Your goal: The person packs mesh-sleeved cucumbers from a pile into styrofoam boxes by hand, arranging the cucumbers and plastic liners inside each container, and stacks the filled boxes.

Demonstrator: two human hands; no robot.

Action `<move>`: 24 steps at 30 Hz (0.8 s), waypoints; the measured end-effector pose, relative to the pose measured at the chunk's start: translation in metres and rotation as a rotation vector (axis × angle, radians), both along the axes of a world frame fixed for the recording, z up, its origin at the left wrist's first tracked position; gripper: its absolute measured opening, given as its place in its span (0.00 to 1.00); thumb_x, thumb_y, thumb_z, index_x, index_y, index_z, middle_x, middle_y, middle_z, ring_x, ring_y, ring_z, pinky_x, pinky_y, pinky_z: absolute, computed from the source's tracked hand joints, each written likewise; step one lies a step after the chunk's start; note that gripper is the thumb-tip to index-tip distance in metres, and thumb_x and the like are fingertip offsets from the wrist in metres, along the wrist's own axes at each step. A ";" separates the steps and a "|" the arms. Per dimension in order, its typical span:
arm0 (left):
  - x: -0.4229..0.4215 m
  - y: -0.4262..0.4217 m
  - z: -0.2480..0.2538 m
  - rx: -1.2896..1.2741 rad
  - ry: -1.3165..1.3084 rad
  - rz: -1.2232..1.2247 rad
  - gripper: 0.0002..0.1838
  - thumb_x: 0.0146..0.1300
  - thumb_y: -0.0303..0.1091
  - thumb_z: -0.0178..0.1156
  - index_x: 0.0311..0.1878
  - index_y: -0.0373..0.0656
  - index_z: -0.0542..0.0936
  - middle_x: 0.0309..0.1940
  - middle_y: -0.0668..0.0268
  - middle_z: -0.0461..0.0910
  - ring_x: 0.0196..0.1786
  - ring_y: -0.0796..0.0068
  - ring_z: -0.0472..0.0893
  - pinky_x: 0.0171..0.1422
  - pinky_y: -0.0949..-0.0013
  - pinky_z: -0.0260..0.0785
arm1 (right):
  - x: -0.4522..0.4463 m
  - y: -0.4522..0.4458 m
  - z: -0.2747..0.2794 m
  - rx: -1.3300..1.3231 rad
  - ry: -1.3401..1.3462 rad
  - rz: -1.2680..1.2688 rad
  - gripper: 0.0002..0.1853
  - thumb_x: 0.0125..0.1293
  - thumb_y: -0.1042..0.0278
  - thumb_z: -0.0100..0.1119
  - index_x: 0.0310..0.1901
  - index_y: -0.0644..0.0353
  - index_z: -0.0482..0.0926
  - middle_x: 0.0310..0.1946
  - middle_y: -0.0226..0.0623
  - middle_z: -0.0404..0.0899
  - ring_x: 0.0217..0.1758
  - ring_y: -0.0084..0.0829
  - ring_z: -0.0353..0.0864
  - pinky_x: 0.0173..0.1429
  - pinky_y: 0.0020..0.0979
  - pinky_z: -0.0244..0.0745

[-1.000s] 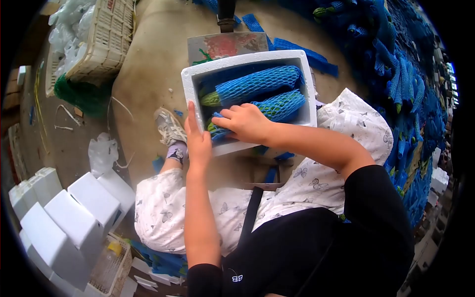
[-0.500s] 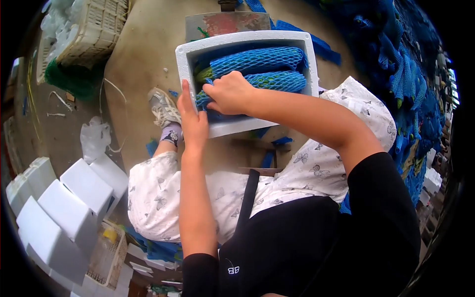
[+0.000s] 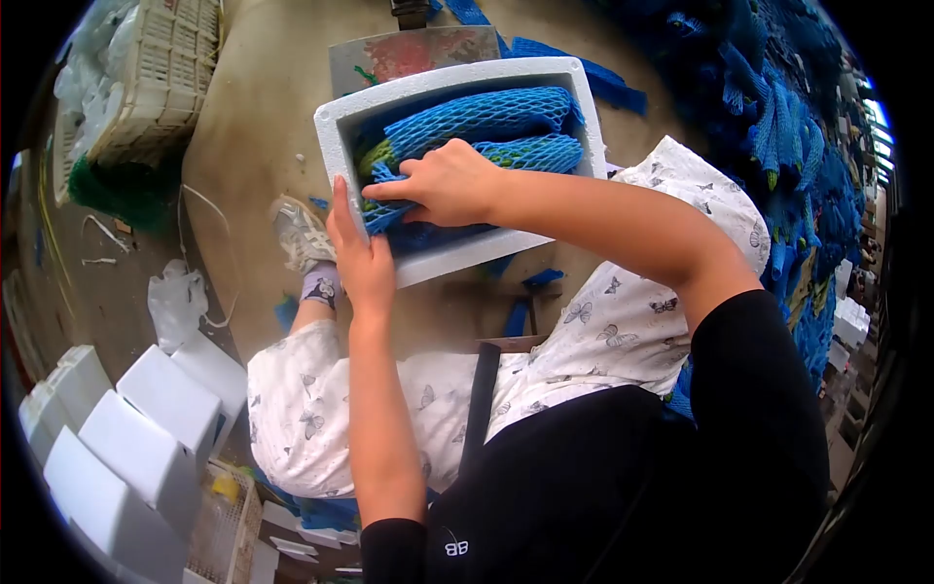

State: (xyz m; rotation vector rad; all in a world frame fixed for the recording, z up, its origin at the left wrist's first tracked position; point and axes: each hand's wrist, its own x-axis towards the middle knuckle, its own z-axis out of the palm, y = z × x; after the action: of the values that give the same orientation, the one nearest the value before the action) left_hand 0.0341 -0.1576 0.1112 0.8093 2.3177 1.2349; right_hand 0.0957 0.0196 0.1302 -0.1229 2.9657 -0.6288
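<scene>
A white foam box [image 3: 450, 83] sits in front of me, tilted a little. Inside lie long green items in blue net sleeves, one netted bundle [image 3: 477, 114] along the far side and another netted bundle [image 3: 540, 153] nearer me. What the green produce is, I cannot tell. My left hand [image 3: 364, 268] grips the box at its near left corner, thumb and fingers on either side of the wall. Down inside the box, my right hand [image 3: 455, 182] is closed on the left end of the nearer net sleeve, its index finger stretched along the netting. The palm hides part of that bundle.
A metal plate [image 3: 413, 56] with reddish stains lies beyond the box. Many blue-netted pieces [image 3: 769, 127] are heaped on the right. White foam boxes [image 3: 131, 457] stand at lower left, and a plastic crate [image 3: 173, 73] with clear bags is at upper left.
My right hand's index finger has stretched out leftward over the net end, where the fingers were bunched before. The whole view has shifted slightly, and my left hand stays on the box corner.
</scene>
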 end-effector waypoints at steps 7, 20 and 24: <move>0.011 0.003 0.000 -0.408 0.437 0.046 0.39 0.51 0.29 0.51 0.72 0.48 0.58 0.70 0.50 0.55 0.74 0.50 0.53 0.75 0.45 0.37 | 0.009 -0.003 -0.005 -0.042 0.046 -0.025 0.22 0.61 0.49 0.58 0.57 0.39 0.72 0.38 0.36 0.78 0.35 0.37 0.82 0.34 0.35 0.78; -0.006 0.087 -0.015 -0.210 0.475 -0.182 0.22 0.67 0.46 0.50 0.60 0.47 0.68 0.54 0.61 0.73 0.57 0.57 0.71 0.61 0.57 0.62 | 0.083 0.070 -0.031 0.089 0.273 -0.766 0.24 0.63 0.56 0.52 0.59 0.56 0.68 0.56 0.43 0.67 0.61 0.46 0.65 0.67 0.43 0.59; -0.011 0.091 -0.016 -0.323 0.482 -0.247 0.21 0.65 0.45 0.51 0.57 0.47 0.70 0.49 0.63 0.73 0.54 0.58 0.72 0.59 0.57 0.62 | 0.089 0.070 -0.035 -0.026 0.232 -0.813 0.21 0.59 0.54 0.54 0.51 0.57 0.72 0.48 0.45 0.70 0.53 0.46 0.68 0.58 0.45 0.66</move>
State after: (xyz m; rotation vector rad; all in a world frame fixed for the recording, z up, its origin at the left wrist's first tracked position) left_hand 0.0235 -0.0669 0.0951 1.3330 2.5810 0.5809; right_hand 0.1852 0.0897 0.0951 1.1227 3.1511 -0.7536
